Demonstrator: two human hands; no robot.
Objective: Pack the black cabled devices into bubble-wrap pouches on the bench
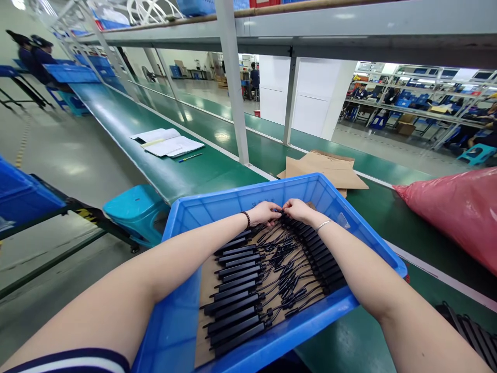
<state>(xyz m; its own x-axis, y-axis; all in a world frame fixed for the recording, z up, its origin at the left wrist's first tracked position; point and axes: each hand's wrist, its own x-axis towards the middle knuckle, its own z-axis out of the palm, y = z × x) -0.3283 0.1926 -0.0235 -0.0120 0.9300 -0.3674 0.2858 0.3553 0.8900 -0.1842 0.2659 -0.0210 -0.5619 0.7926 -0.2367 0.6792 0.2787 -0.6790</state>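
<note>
Grip of left hand [264,212] and right hand [298,210] pinching small black part [282,212], corded bars [237,338] in blue bin [217,205]

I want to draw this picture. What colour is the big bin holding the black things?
The bin is blue, best seen in the head view.

We wear a dark bracelet of small round beads [245,219] just behind our left hand [266,213] and a thin silver-coloured bangle [323,225] behind our right hand [298,210]. Far behind the left hand, a navy fabric sleeve edge with a white band [73,357] circles our arm.
</note>
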